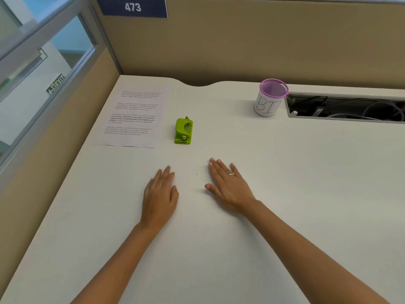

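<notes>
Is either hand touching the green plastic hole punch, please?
No, left hand and right hand lie flat on the white desk, short of the green punch.

Soft, even light brightens the white tabletop (274, 172). Shadows are faint, only a thin dark rim beneath the left hand (158, 194) and the right hand (230, 187). The wide lens bows the tabletop's far edge. Print on the sheet (133, 117) near the far left corner blurs.

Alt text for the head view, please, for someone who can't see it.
The left hand and right hand lie flat and open on a white desk, holding nothing. Beyond them sit a green hole punch, a printed sheet at its left, and a purple-rimmed mesh cup.
</notes>
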Demonstrator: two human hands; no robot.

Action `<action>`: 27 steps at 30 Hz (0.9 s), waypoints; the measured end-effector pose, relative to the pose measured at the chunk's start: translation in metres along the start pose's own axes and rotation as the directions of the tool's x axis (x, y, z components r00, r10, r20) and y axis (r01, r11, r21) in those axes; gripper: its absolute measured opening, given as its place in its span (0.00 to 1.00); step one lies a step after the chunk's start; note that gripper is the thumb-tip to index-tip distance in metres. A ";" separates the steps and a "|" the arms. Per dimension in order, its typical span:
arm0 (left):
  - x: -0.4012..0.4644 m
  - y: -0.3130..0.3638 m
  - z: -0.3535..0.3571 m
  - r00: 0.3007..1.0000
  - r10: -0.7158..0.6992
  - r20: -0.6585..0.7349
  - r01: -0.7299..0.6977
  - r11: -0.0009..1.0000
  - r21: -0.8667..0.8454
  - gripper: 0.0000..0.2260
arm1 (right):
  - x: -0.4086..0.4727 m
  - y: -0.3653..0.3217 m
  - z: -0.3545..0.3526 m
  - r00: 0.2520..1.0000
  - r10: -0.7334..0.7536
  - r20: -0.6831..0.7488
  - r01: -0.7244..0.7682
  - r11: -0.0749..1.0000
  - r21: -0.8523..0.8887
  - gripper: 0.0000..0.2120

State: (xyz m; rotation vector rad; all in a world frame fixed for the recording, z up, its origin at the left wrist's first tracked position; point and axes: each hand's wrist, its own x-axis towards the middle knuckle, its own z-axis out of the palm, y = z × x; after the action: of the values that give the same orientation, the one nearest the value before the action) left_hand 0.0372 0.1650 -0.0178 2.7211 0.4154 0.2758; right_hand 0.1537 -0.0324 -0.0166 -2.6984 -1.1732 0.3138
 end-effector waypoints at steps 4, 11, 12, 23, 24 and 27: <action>-0.023 0.001 0.001 0.999 0.053 -0.003 -0.053 0.997 0.059 0.20 | 0.016 -0.013 -0.004 0.963 -0.256 0.083 0.259 0.965 -0.028 0.27; -0.040 0.007 -0.002 0.998 0.058 0.037 -0.062 0.991 0.117 0.21 | -0.021 0.000 -0.002 0.925 -0.372 0.072 0.374 0.927 -0.016 0.25; -0.042 0.008 -0.002 0.997 0.064 0.043 -0.069 0.989 0.131 0.21 | -0.030 0.002 0.000 0.929 -0.364 0.063 0.365 0.931 -0.010 0.25; -0.056 0.037 0.017 0.987 0.080 0.140 -0.101 0.983 0.154 0.24 | -0.117 -0.011 0.024 0.922 0.275 -0.274 -0.180 0.928 0.327 0.30; -0.056 0.038 0.019 0.988 0.071 0.140 -0.094 0.983 0.159 0.24 | -0.123 -0.014 0.029 0.929 0.282 -0.239 -0.231 0.948 0.221 0.33; -0.057 0.041 0.019 0.990 0.062 0.127 -0.083 0.981 0.175 0.24 | -0.134 -0.027 0.041 0.946 0.294 -0.134 -0.293 0.956 0.028 0.39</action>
State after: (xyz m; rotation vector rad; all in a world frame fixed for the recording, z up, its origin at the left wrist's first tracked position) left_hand -0.0012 0.1039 -0.0270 2.9155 0.3212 0.0954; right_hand 0.0349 -0.1096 -0.0336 -2.8348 -0.7300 0.1687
